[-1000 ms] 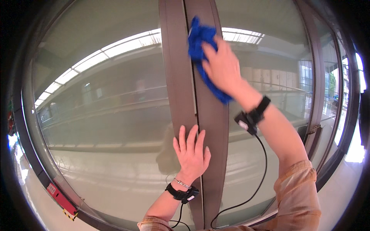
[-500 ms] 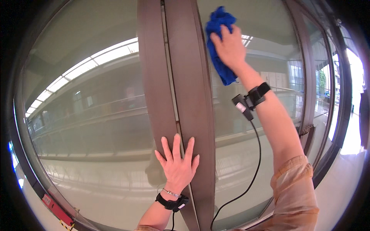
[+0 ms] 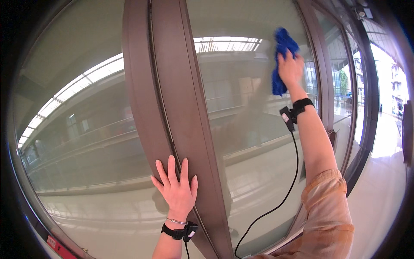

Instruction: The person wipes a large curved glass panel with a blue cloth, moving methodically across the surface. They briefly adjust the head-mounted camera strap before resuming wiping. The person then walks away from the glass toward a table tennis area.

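Note:
My right hand (image 3: pixel 291 68) presses a blue cloth (image 3: pixel 280 80) against the right glass panel (image 3: pixel 241 108), high up and close to the frame at that panel's right side. Its fingers are bent over the bunched cloth, which hangs a little above and below them. Lower down, my left hand (image 3: pixel 176 190) lies flat on the brown metal door frame (image 3: pixel 181 99), fingers spread across the narrow gap between the two uprights. Nothing is in it. Black straps with small devices (image 3: pixel 297 111) circle both wrists.
A black cable (image 3: pixel 276 207) loops down from the right wrist device in front of the glass. The left glass panel (image 3: pixel 86 159) reflects a bright roof window. A red strip (image 3: pixel 60 248) lies at the lower left. Beyond the right frame (image 3: pixel 321 64) is a bright, pale floor (image 3: pixel 379 185).
My right hand has carried the cloth rightward across the glass, from beside the middle uprights to near the right frame. The left hand stays on the uprights; the view has shifted to the right.

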The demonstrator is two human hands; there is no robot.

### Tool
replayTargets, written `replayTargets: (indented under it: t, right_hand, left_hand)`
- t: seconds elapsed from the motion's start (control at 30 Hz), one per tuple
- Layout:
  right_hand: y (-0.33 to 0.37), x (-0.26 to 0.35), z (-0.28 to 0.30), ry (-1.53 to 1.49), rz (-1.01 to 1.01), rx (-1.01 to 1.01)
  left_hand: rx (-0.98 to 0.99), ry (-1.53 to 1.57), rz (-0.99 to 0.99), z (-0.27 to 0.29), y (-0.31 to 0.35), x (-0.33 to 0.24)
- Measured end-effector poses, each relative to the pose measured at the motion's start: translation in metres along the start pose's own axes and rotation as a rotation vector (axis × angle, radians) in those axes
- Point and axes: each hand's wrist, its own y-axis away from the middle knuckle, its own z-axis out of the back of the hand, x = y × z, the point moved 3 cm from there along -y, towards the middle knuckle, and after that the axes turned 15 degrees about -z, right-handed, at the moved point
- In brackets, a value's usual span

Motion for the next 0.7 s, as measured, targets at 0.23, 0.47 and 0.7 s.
replayTargets:
  t: [0.23, 0.47, 0.7]
  right_hand:
    - [0.087, 0.032, 0.040, -0.248, 0.300, 0.134]
    - [0.138, 0.035, 0.071, -0.409, 0.934, 0.476]
    - [-0.003, -0.156, 0.019, 0.158, -0.170, 0.174]
  left_hand:
    - [-0.038, 0.111, 0.097, -0.001, -0.008, -0.018]
    - [0.037, 0.281, -0.057, -0.018, -0.029, -0.062]
    - [0.147, 0.172, -0.034, -0.055, -0.030, -0.079]
